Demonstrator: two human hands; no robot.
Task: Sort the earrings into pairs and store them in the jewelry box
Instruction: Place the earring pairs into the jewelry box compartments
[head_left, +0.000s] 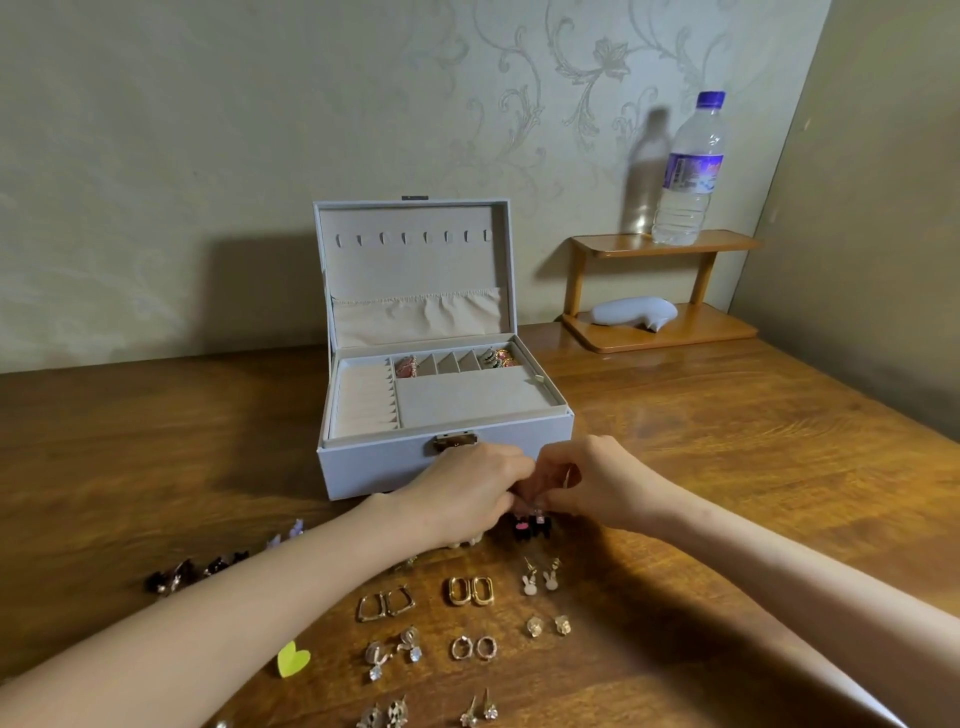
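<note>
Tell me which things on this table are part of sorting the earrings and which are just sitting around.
Part of the job:
- open jewelry box
- earring pairs laid out, e.g. gold oval hoops, bunny studs
- small dark earrings at the left hand and right hand

Just lying about:
- water bottle
- wooden shelf
- yellow paper heart

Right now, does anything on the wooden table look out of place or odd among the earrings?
One thing: a small yellow-green heart-shaped paper piece lies left of the earring rows on the brown wooden table. It is no earring. The dark earrings at far left also lie in a loose diagonal line, not in neat pairs. Nothing looks spilled or damaged.
</note>
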